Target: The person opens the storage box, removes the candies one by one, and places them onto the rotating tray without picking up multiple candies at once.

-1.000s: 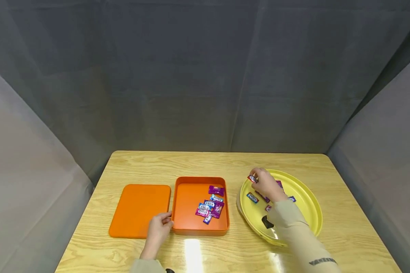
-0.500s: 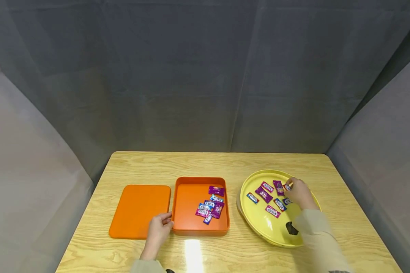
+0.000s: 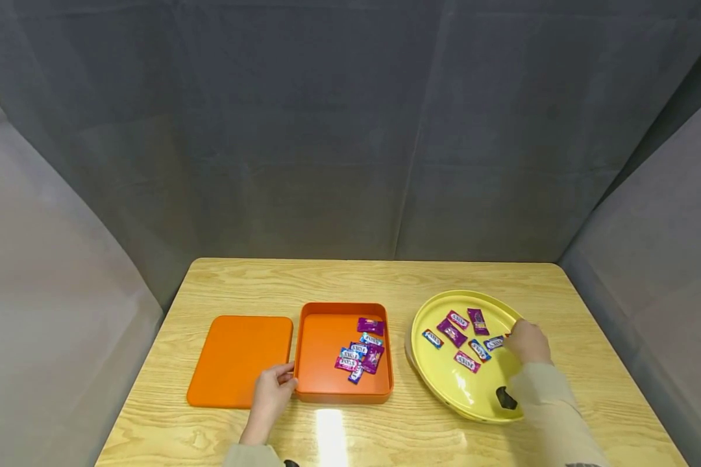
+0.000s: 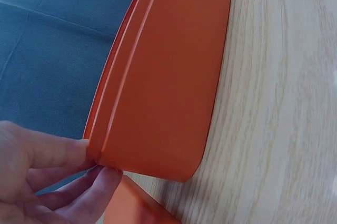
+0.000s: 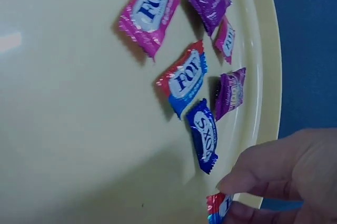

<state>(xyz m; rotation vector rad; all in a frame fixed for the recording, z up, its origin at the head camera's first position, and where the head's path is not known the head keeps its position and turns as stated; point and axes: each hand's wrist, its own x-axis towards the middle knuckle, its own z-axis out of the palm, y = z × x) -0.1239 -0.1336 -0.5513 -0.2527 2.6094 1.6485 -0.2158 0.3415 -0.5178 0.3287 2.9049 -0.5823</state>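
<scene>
At the lower right of the head view, the right hand (image 3: 528, 342) pinches a red-and-blue wrapped candy (image 5: 219, 208) at the yellow tray's (image 3: 444, 395) far rim. The grip looks thin, fingertips only, so the slick wrapper could slip out. The left hand (image 3: 270, 391) grips the near left corner of the orange box (image 3: 327, 392) on the counter (image 3: 304, 279).

The table (image 3: 385, 279) looks like pale wood with a clear grain and a glossy varnish that throws back a bright glare. The orange box (image 3: 321, 344) and its lid (image 3: 239, 360) seem smooth matt plastic. The yellow tray (image 3: 473, 395) is smooth plastic with a soft sheen. The sweets (image 5: 184, 79) are wrapped in shiny, crinkled foil. The backdrop (image 3: 350, 130) is dull grey cloth, creased.
</scene>
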